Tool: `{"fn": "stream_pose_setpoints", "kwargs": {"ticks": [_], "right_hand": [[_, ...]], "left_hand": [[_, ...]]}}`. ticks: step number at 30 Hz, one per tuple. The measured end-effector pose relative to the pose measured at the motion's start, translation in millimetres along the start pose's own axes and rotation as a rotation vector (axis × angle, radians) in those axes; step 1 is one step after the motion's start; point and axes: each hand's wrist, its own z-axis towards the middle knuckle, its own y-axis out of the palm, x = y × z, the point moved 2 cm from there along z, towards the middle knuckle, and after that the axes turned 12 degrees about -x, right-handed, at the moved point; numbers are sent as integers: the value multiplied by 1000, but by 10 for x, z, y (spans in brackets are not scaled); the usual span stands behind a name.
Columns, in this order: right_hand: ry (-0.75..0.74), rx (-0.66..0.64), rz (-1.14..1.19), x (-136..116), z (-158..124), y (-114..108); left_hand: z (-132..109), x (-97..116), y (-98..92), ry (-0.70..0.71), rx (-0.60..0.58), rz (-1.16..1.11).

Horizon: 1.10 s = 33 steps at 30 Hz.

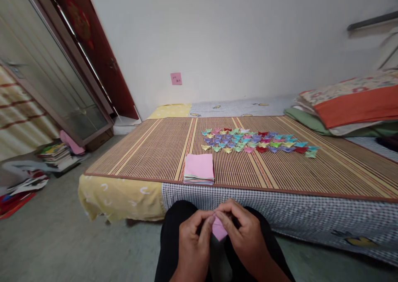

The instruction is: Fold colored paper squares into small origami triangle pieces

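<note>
Between my two hands, above my knees, is a folded piece of pink paper (219, 230) with a point hanging downward. My left hand (196, 237) pinches its upper left edge between thumb and fingers. On the other side, my right hand (241, 228) grips its upper right edge the same way, fingertips almost meeting. A stack of square paper sheets (199, 166), pink on top, lies at the front of the striped mat. Behind and to the right of it, many small folded paper pieces (248, 141) in mixed colours stand in rows.
The striped mat (143, 149) covers a bed with yellow and checked cloth hanging at its front. Folded bedding (357, 104) is piled at the right. A pink note (176, 78) is on the wall. Books (56, 153) and a red door (93, 46) are at the left.
</note>
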Motion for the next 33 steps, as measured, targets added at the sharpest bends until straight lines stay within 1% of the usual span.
{"fn": "stream_pose_setpoints", "kwargs": {"ticks": [3, 6, 9, 13, 15, 18, 20, 22, 24, 26, 28, 30, 33], "right_hand": [[7, 64, -56, -13, -1, -1], [30, 115, -76, -20, -9, 5], [-2, 140, -100, -33, -15, 21], [-86, 157, -112, -50, -12, 27], [-58, 130, -93, -48, -1, 21], [60, 66, -45, -31, 18, 12], [94, 57, -40, -26, 23, 7], [70, 79, -69, -28, 19, 9], [14, 109, -104, -34, 12, 20], [-39, 133, -120, -40, 5, 32], [-46, 134, -112, -42, 3, 36], [23, 94, -62, -31, 12, 32], [176, 15, 82, -2, 30, 17]], "left_hand": [[24, -38, 28, -145, 9, -214], [50, -51, 59, -228, -49, -329], [58, -39, 64, -251, -67, -368], [42, -17, 59, -230, -62, -424], [36, -10, 57, -215, -73, -411], [39, -9, 49, -200, -90, -362], [43, -11, 38, -193, -82, -331], [44, -12, 25, -185, -54, -288], [42, -9, 12, -170, -26, -240], [37, -10, 5, -154, -15, -211], [30, -21, 0, -140, -18, -200], [22, -40, -8, -119, -18, -173], [17, -72, -16, -86, -8, -136]]}}
